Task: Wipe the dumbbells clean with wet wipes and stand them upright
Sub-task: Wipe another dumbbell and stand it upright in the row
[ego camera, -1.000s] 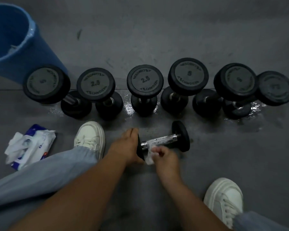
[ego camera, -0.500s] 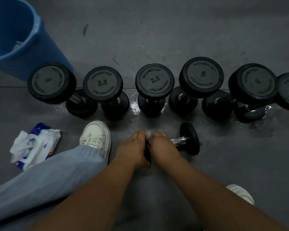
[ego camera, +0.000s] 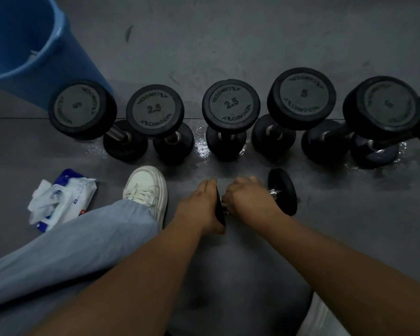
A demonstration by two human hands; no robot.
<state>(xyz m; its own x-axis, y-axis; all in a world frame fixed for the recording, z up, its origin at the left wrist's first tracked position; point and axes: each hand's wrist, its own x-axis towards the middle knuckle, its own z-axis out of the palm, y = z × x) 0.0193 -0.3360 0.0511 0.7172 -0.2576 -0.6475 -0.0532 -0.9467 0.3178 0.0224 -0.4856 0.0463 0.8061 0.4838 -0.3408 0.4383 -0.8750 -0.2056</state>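
Grey floor (ego camera: 252, 44) fills the room's lower half from where I stand, with a wet sheen (ego camera: 201, 146) around the weights. At the far left stands a big blue bin (ego camera: 22, 52). In front of it runs a row of black dumbbells (ego camera: 230, 104), all on end, their top faces marked 5 or 2.5; the leftmost one touches or overlaps the bin's side, I cannot tell which. The person crouches just before the row, a pale denim leg (ego camera: 70, 251) stretched forward and ending in a white shoe (ego camera: 146, 190). Left of the shoe lies an opened pack of wet wipes (ego camera: 63, 200), white sheets spilling out. Just beside the shoe on the right, near the row, a small dumbbell (ego camera: 283, 190) lies on its side on the floor. The left hand (ego camera: 199, 207) clasps its near head, fingers curled over the disc's edge. The right hand (ego camera: 247, 197) is clenched round the metal handle, and a scrap of white wipe (ego camera: 224, 206) peeks out beneath its fingers.
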